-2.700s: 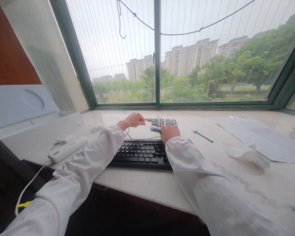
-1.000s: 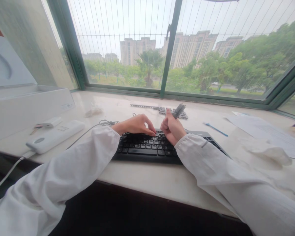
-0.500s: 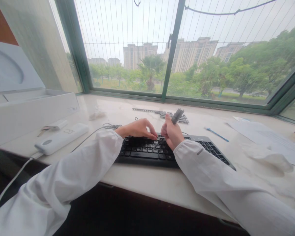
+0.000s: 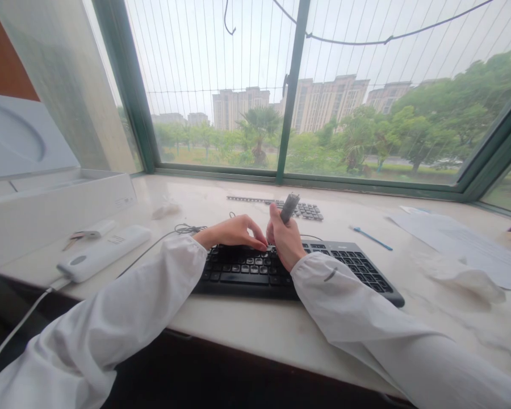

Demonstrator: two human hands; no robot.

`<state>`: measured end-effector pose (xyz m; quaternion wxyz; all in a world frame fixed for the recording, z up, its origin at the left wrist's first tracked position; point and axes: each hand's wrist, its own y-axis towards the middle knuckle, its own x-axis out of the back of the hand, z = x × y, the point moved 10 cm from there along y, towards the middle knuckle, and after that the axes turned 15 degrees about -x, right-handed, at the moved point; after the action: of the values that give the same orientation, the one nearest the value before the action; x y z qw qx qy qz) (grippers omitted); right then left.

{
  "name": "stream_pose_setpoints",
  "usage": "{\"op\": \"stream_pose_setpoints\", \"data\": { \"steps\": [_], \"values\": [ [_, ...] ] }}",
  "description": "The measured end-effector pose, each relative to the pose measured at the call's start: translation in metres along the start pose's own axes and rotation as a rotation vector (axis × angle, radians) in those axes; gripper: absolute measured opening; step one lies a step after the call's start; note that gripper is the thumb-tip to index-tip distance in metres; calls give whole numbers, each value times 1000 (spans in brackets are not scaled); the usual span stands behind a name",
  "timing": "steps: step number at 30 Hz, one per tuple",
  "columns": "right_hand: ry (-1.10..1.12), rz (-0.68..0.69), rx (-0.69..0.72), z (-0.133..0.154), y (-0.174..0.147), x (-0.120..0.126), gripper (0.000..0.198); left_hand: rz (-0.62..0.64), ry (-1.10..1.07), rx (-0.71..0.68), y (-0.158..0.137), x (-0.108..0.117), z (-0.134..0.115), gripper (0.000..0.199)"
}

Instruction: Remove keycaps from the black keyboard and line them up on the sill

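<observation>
A black keyboard (image 4: 243, 278) lies on the pale marble sill, with bare key sockets in its number pad (image 4: 361, 266). My left hand (image 4: 236, 232) is over the upper keys, thumb and forefinger pinched together; whatever is between the tips is too small to make out. Close beside it, my right hand (image 4: 286, 241) is wrapped round a dark grey handheld tool (image 4: 289, 208), whose pronged end points up. The tool's lower end is hidden by the fist and I cannot tell whether it touches the keys. Behind the hands lie removed keycaps (image 4: 310, 212) in rows.
To the left are a white power bank (image 4: 104, 253) with a cable, keys (image 4: 74, 237) and an open white box (image 4: 59, 210). A blue thin brush-like stick (image 4: 372, 238), paper sheets (image 4: 455, 244) and a crumpled tissue (image 4: 468, 281) are on the right. The window stands behind.
The view has tilted up slightly. My right hand has shifted a little to the left, nearer my left fingertips, and the tool in it stands more upright.
</observation>
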<state>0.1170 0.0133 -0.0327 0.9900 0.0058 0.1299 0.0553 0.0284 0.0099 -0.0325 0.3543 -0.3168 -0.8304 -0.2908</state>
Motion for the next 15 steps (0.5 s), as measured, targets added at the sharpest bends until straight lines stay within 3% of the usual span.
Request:
{"op": "stream_pose_setpoints", "data": {
  "steps": [4,10,15],
  "values": [
    [-144,1,89,8,-8,-4,53,0,0,-13,0,-2,-3,34],
    [-542,95,400,26,-33,-30,47,-113,22,-122,4,1,-5,31],
    [-599,72,461,27,-35,-32,43,-123,27,-122,4,1,-1,32]
  ]
}}
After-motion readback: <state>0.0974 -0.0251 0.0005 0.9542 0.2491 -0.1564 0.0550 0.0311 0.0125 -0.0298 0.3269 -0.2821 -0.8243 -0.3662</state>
